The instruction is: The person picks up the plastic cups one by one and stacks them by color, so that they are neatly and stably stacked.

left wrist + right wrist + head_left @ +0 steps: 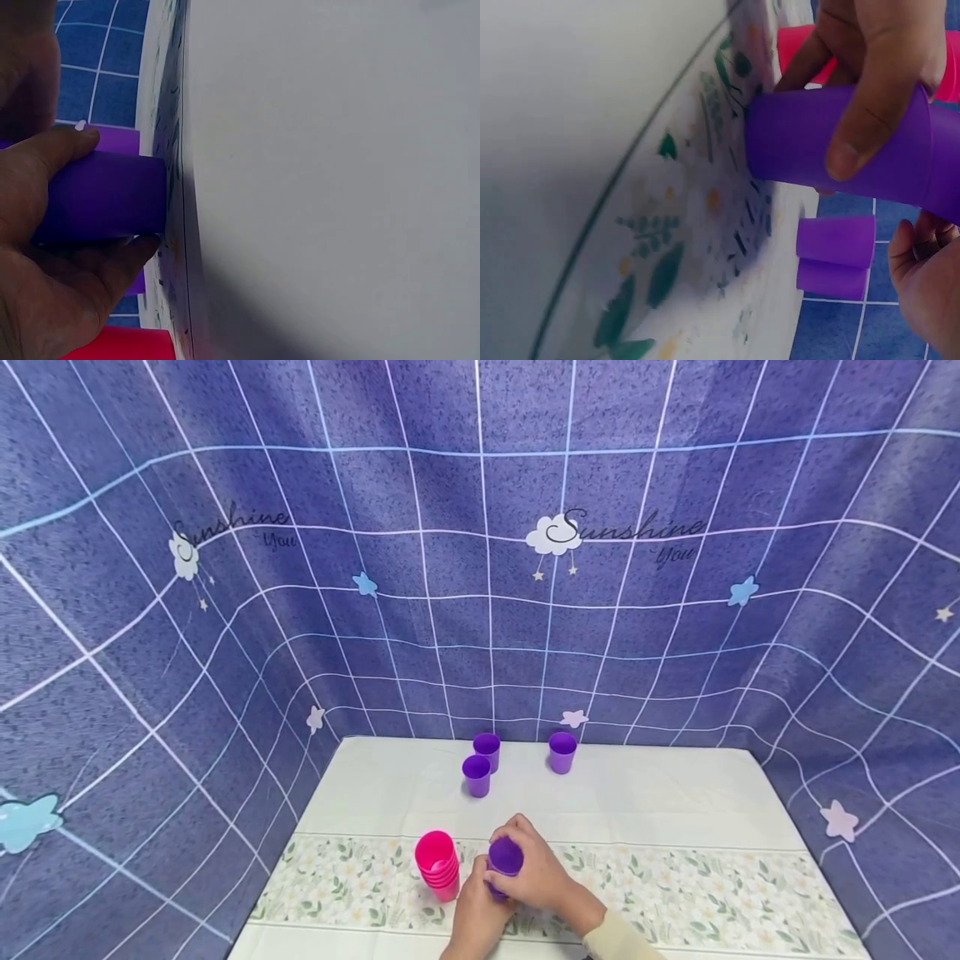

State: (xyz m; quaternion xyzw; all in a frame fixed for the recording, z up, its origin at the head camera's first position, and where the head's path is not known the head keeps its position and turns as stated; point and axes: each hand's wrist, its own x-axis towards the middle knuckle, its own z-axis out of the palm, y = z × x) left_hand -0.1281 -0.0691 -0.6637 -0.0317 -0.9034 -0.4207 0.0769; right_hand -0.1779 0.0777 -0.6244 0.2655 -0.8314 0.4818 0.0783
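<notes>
My left hand (480, 906) grips a purple cup (112, 195) that stands upright on the table beside the pink stack, thumb on one side and fingers on the other. My right hand (542, 870) holds another purple cup (506, 856) near its rim. In the right wrist view this upper cup (946, 161) sits in the mouth of the lower purple cup (802, 139); how deep it goes is hidden. Just left of my hands stands a stack of several pink cups (437, 864), nested and upright.
Two purple cups, a front one (477, 777) and a rear one (487, 750), stand close together toward the back. A third purple cup (562, 753) stands apart to their right. The white table (660, 793) carries a floral band and meets a blue grid curtain (525, 635).
</notes>
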